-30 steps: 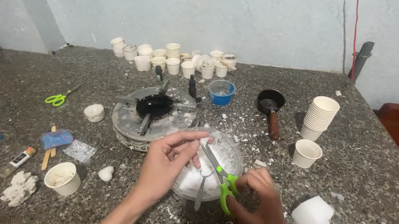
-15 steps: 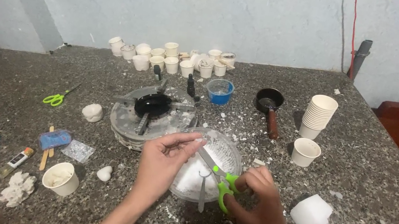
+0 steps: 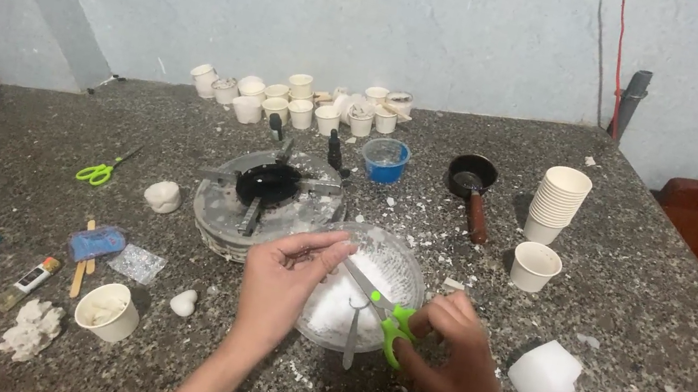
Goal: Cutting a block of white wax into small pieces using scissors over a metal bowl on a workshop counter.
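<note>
The right hand (image 3: 455, 354) was closed on the green handles of a pair of scissors (image 3: 378, 304), blades pointing up-left over a clear bowl (image 3: 399, 262) of white flakes. The left hand (image 3: 281, 284) pinched something small at the blade tips; what it was could not be told. A spoon (image 3: 351, 335) leaned on the bowl's near rim. The bowl sat near the middle of the worktop (image 3: 636, 304), well back from every edge, just beside a round burner (image 3: 268, 191) on its left. Open room lay to the right of the bowl, broken only by 1 white block (image 3: 544, 374), 1 single paper cup (image 3: 536, 265) and 1 stack of cups (image 3: 558, 202). A second pair of green scissors (image 3: 100, 171) lay far left, making 2 pairs. 1 blue cup (image 3: 386, 160) and 1 small dark pan (image 3: 473, 185) stood behind, before a cluster of white cups (image 3: 299, 101) along the wall.
</note>
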